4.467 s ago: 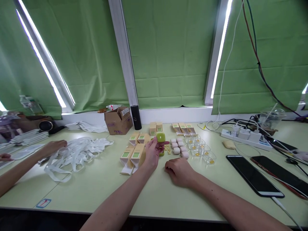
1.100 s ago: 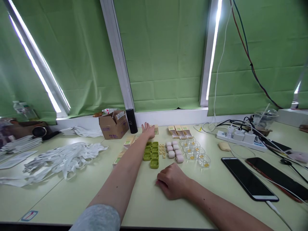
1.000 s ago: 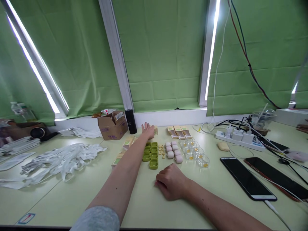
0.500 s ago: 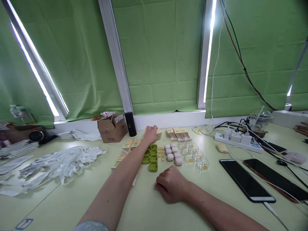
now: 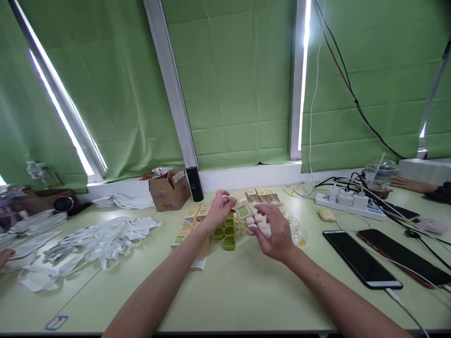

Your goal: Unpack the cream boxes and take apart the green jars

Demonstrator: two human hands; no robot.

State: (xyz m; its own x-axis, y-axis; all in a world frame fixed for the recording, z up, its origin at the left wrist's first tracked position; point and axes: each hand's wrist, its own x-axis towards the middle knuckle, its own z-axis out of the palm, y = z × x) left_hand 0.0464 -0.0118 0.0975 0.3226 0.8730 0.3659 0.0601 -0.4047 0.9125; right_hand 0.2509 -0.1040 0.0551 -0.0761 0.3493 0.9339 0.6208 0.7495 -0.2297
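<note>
My left hand (image 5: 221,209) pinches a small cream paper box (image 5: 243,211) with a green front by its left side, above the table. My right hand (image 5: 276,233) is just to the right of that box, thumb and fingers apart with nothing visible between them. Below the left hand are green square cups (image 5: 229,242) in rows, beside small yellow pieces (image 5: 242,231). Pale pink rounded blocks (image 5: 260,218) lie partly hidden behind my right hand. Clear containers with yellow centres (image 5: 300,238) stand to its right. More cream boxes (image 5: 261,194) sit behind and others (image 5: 179,238) at the left.
White straps (image 5: 109,239) are heaped at the left, near a cardboard box (image 5: 169,191) and a black cylinder (image 5: 195,184). Phones (image 5: 359,258), cables and a power strip (image 5: 352,205) occupy the right. Another person's hand (image 5: 408,184) rests at the far right; another's fingers show at the left edge.
My left hand has drawn back from the rear boxes with one cream box in it. My right hand has risen from the table and opened beside the box.
</note>
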